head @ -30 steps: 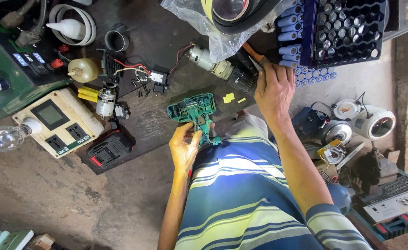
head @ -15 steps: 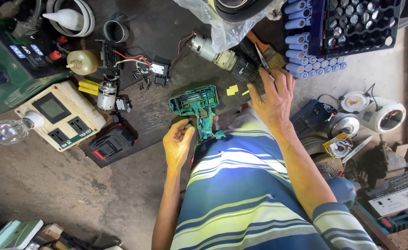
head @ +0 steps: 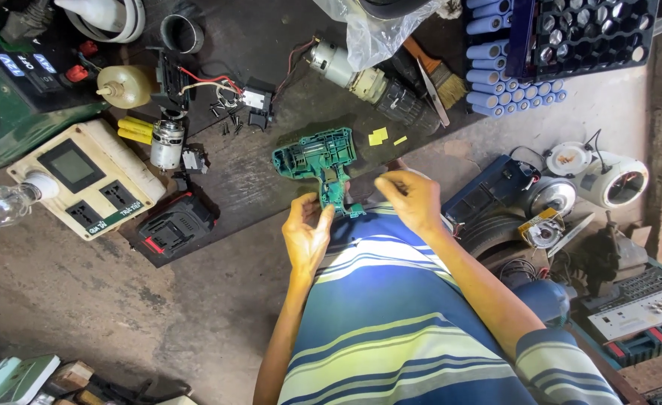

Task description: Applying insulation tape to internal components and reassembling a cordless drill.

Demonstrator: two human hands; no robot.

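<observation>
A green plastic drill housing half (head: 320, 166) lies open side up on the dark mat (head: 271, 45), its grip pointing toward me. My left hand (head: 306, 234) pinches the lower end of that grip. My right hand (head: 410, 199) hovers just right of the housing, fingers curled together; I cannot make out anything in them. A grey drill motor with gearbox and chuck (head: 368, 82) lies further up the mat, apart from both hands.
A black battery pack (head: 172, 227) and a cream socket box (head: 83, 176) with a glass bulb (head: 1, 206) lie at left. Blue cylindrical cells (head: 500, 71), a black cell tray (head: 582, 34), a paintbrush (head: 437, 75) and small screws (head: 230, 120) sit above. Tool parts crowd the right.
My right hand has drawn back from the motor and paintbrush area down to beside the green housing. My left hand stays on the grip. The view has shifted closer.
</observation>
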